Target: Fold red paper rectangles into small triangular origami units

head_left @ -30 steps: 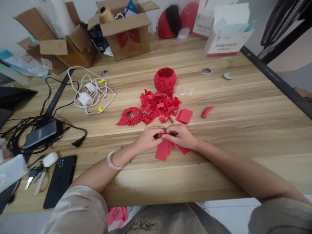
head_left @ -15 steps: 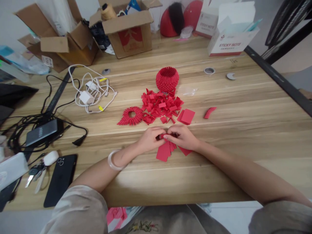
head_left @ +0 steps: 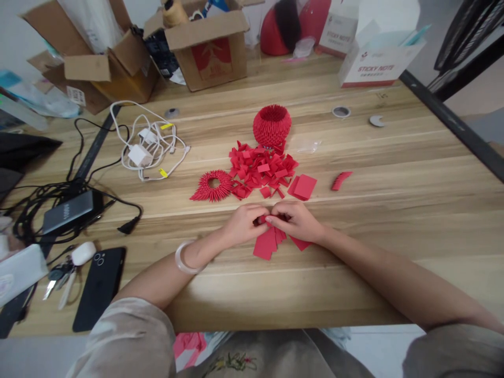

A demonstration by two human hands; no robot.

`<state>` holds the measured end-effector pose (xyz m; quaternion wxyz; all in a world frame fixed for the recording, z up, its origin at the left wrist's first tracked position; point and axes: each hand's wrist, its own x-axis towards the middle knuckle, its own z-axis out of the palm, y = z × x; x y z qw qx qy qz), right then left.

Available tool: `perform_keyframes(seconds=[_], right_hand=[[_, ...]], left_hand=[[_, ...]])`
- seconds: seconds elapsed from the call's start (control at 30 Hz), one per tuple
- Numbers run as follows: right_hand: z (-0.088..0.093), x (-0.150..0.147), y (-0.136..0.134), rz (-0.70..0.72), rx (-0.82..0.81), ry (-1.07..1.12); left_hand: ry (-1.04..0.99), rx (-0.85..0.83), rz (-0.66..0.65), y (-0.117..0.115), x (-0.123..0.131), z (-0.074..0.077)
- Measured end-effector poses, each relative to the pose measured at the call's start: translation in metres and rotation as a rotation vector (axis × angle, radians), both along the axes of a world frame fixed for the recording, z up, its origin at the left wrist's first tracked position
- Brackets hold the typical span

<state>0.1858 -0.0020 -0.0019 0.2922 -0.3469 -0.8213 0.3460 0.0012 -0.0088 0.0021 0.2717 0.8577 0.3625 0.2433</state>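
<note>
My left hand (head_left: 244, 223) and my right hand (head_left: 296, 220) meet near the front of the table, fingertips pinched on a small piece of red paper (head_left: 263, 219). My fingers hide most of it, so its folds cannot be made out. Flat red paper slips (head_left: 266, 244) lie fanned on the wood below my hands. Beyond them is a heap of folded red paper pieces (head_left: 260, 167). A red paper ring with a pointed tail (head_left: 213, 185) sits left of the heap, and a round red paper vase (head_left: 272, 126) stands behind it.
A stack of red paper (head_left: 303, 187) and a short curved red strip (head_left: 342, 180) lie to the right. White charging cables (head_left: 151, 149), a black phone (head_left: 100, 290) and keys (head_left: 59, 278) are on the left. Cardboard boxes (head_left: 212, 52) and a sticky note box (head_left: 378, 65) line the back.
Both hands stay together, pinching the red paper, with hardly any finger movement. The whole view has shifted slightly; nothing on the table has visibly moved.
</note>
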Motion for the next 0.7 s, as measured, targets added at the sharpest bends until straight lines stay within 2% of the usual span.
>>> perform_keyframes(seconds=[0.7], right_hand=[[-0.0008,0.0002,0.0001,-0.003,0.024,-0.011]], left_hand=[[0.010,-0.017,-0.005,0.0001,-0.0002,0.0004]])
